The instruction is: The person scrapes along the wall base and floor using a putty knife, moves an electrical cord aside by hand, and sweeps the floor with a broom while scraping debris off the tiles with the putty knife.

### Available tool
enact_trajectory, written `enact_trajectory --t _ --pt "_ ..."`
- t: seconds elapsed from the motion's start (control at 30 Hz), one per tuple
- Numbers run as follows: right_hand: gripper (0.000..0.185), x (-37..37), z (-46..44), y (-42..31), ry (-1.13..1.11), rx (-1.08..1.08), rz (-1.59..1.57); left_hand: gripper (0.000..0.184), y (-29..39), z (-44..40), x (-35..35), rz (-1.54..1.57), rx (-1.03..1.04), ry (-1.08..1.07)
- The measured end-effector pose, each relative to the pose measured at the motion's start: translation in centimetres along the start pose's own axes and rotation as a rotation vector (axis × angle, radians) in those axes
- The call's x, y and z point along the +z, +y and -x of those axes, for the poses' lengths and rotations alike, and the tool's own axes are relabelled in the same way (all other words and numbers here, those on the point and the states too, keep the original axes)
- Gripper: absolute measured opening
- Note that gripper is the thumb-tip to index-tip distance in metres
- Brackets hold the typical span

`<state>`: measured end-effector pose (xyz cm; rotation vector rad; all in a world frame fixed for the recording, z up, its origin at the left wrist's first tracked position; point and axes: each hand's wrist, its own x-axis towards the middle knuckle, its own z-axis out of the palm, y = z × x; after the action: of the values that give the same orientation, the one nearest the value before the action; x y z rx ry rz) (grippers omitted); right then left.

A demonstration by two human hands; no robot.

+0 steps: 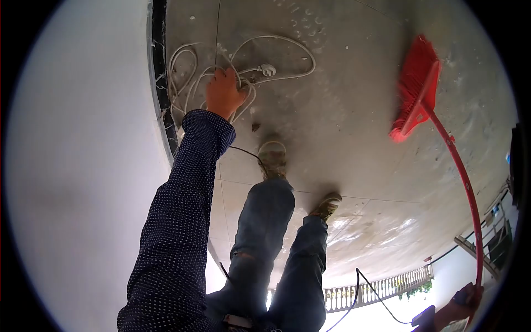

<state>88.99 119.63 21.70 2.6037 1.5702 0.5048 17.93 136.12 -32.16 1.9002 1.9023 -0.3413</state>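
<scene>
Lying beneath and beside the left hand's (225, 94) half-curled fingers (219, 77) is white cable (251, 69), whether gripped I cannot tell.

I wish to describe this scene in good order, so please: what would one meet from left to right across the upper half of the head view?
White wall, dark skirting strip, left hand, white plug, red broom head.

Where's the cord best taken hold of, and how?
Probably where the cord bunches at the left hand, from above: it lies loosely coiled on the floor, several strands gather there, and the wide loop offers only one.
</scene>
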Motion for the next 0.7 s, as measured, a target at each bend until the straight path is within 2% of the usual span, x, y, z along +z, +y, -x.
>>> enact_trajectory --t 0.03,0.1,0.23,0.3,0.33,0.4,0.43,0.5,0.53,0.6,0.63,0.67,0.7 --pt "0.026 -0.2 0.0 0.1 0.000 -0.002 0.001 0.059 -0.4 0.5 0.3 0.002 -0.001 -0.001" --pt "0.026 -0.1 0.0 0.7 0.027 0.216 -0.270 0.053 -1.2 1.4 0.8 0.039 0.073 -0.072" --pt "0.027 -1.5 -1.6 7.4 -0.044 0.164 -0.292 0.062 -0.5 2.8 2.1 -0.098 0.077 0.060" --pt "0.027 -1.7 -2.3 7.8 0.015 0.674 -1.190 0.075 0.5 2.9 2.1 -0.169 -0.018 0.117" --pt "0.027 -1.3 -2.0 5.7 0.009 0.673 -1.189 0.075 0.9 2.8 1.8 -0.170 -0.022 0.114" --pt "0.027 -0.3 -0.5 -0.2 -0.015 -0.053 0.099 0.080 1.4 2.6 1.0 0.016 -0.144 0.178" --pt "0.027 0.0 -0.2 -0.1 -0.025 -0.051 0.097 0.080 1.2 2.5 1.2 0.008 -0.143 0.171" --pt "0.032 -0.4 -0.6 0.9 0.008 -0.060 -0.117 0.086 1.1 1.9 1.3 0.069 -0.178 0.215" --pt "0.032 -0.6 -0.8 1.6 0.003 -0.055 -0.116 0.086 1.5 1.9 0.8 0.065 -0.175 0.212" --pt "0.022 -1.1 -2.0 3.0 -0.171 0.420 -1.287 0.082 2.1 1.5 -0.2 -0.109 -0.226 0.045" --pt "0.023 -1.4 -2.3 3.4 -0.255 0.663 -1.871 0.082 1.9 1.1 -0.4 -0.111 -0.225 0.049" --pt "0.023 -1.2 -1.9 3.8 -0.254 0.662 -1.875 0.076 1.5 0.6 -0.5 -0.074 -0.236 -0.087" --pt "0.025 -0.9 -1.4 3.9 -0.101 0.580 -1.336 0.069 1.1 0.1 -0.7 -0.033 -0.247 -0.220"
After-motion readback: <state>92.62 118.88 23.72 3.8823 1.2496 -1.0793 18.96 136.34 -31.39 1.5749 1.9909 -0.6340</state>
